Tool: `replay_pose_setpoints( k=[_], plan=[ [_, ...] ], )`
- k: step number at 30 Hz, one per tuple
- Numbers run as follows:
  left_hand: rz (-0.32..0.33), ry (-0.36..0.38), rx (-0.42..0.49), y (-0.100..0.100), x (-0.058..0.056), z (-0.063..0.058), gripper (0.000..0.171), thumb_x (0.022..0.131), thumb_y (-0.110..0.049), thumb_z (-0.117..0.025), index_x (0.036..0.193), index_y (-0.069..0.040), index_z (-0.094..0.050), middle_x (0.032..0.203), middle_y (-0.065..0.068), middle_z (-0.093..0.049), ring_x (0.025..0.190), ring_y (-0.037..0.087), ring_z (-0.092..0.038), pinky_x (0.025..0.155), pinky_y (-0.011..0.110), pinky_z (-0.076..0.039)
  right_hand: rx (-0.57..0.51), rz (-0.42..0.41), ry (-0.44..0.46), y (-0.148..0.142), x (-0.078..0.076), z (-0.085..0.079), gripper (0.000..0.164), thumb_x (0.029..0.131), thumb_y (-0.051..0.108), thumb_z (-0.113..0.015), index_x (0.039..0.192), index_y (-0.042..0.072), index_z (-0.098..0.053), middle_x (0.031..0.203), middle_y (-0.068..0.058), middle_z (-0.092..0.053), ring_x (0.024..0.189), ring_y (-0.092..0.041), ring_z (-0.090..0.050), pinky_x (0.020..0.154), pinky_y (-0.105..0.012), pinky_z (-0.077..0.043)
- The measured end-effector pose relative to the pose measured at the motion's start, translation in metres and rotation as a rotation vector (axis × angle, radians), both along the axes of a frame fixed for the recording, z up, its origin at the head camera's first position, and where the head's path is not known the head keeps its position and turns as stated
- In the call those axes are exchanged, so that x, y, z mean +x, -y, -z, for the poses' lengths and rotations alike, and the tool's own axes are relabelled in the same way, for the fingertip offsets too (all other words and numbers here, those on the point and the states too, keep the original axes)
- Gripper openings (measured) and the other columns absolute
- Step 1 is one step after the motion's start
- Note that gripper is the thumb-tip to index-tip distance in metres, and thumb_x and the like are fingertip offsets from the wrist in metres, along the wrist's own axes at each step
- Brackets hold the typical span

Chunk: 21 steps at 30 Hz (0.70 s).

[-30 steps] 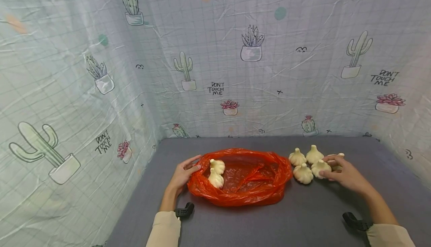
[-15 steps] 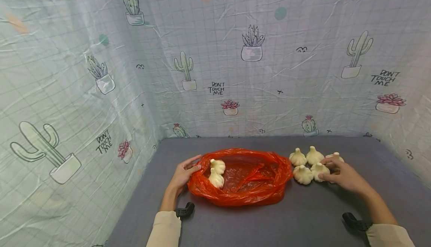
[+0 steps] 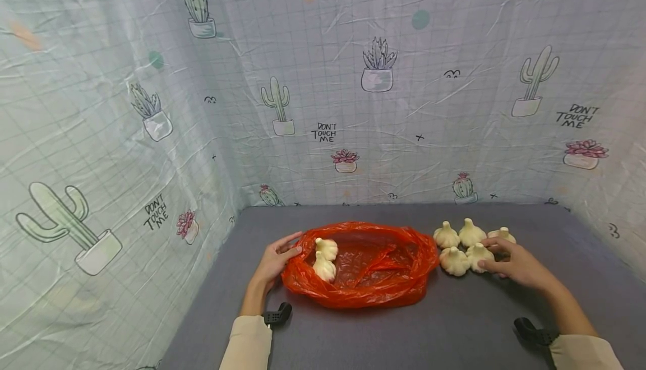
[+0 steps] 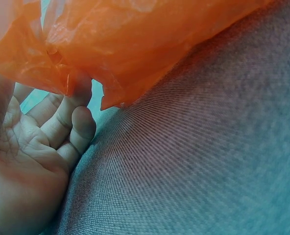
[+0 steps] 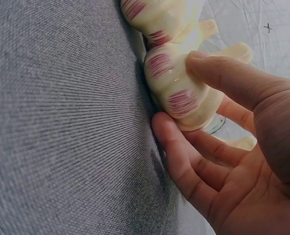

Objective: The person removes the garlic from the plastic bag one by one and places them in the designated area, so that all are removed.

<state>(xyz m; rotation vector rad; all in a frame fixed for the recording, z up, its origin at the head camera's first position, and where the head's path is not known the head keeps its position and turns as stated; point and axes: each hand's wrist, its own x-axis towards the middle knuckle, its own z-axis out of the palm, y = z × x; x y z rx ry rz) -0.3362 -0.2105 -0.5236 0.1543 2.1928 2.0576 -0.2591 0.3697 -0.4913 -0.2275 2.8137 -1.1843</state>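
Note:
A red plastic bag [image 3: 353, 298] lies spread wide at the mouth on the table. Two garlic bulbs [image 3: 324, 268] sit inside it, against its left side. My left hand [image 3: 271, 262] holds the bag's left rim between thumb and fingers; in the left wrist view, fingers [image 4: 61, 120] bend up under the orange-looking plastic. To the right of the bag, my right hand [image 3: 520, 264] grips the front right bulb [image 5: 179, 88] of a group, thumb on its upper side and fingers around its far side. This bulb stands right beside its left neighbour [image 3: 454, 261].
Behind the gripped bulb stand more garlic bulbs [image 3: 471, 233], close together near the bag's right end. The grey table [image 3: 383, 339] meets cactus-printed sheeting [image 3: 424, 134] at the back and sides. A black wrist camera [image 3: 277, 315] is strapped to each wrist.
My right hand has shifted slightly left with the front bulb, closer to its neighbour. More of the back right bulb shows now. The left hand and bag have stayed put.

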Motion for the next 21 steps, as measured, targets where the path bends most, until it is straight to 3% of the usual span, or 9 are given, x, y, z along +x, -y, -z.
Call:
replay_pose_setpoints(
  k=[10, 17, 21],
  plan=[
    [-0.003, 0.002, -0.006, -0.001, 0.000, -0.001, 0.050, 0.095, -0.019, -0.074, 0.144, -0.016, -0.061, 0.120, 0.013, -0.072, 0.097, 0.015, -0.072, 0.079, 0.031, -0.061, 0.001, -0.016, -0.012, -0.001, 0.000, -0.002, 0.060, 0.098, 0.028, -0.070, 0.143, -0.005, -0.046, 0.133, -0.042, -0.054, 0.091, -0.021, -0.070, 0.067, -0.034, -0.056],
    [-0.007, -0.002, -0.010, -0.001, 0.000, 0.000, 0.050, 0.095, -0.020, -0.074, 0.143, -0.016, -0.062, 0.124, 0.014, -0.071, 0.099, 0.016, -0.072, 0.080, 0.032, -0.061, 0.045, -0.038, -0.037, 0.000, 0.003, -0.013, 0.053, 0.099, 0.027, -0.069, 0.139, -0.003, -0.051, 0.129, -0.037, -0.059, 0.103, -0.039, -0.069, 0.066, -0.035, -0.056],
    [-0.007, -0.003, -0.011, -0.001, 0.000, 0.000, 0.050, 0.095, -0.020, -0.074, 0.143, -0.016, -0.061, 0.126, 0.015, -0.070, 0.099, 0.016, -0.072, 0.081, 0.032, -0.061, 0.058, -0.045, -0.056, 0.001, 0.006, -0.022, 0.051, 0.100, 0.027, -0.068, 0.138, -0.001, -0.052, 0.129, -0.036, -0.058, 0.105, -0.047, -0.067, 0.069, -0.042, -0.056]
  ],
)
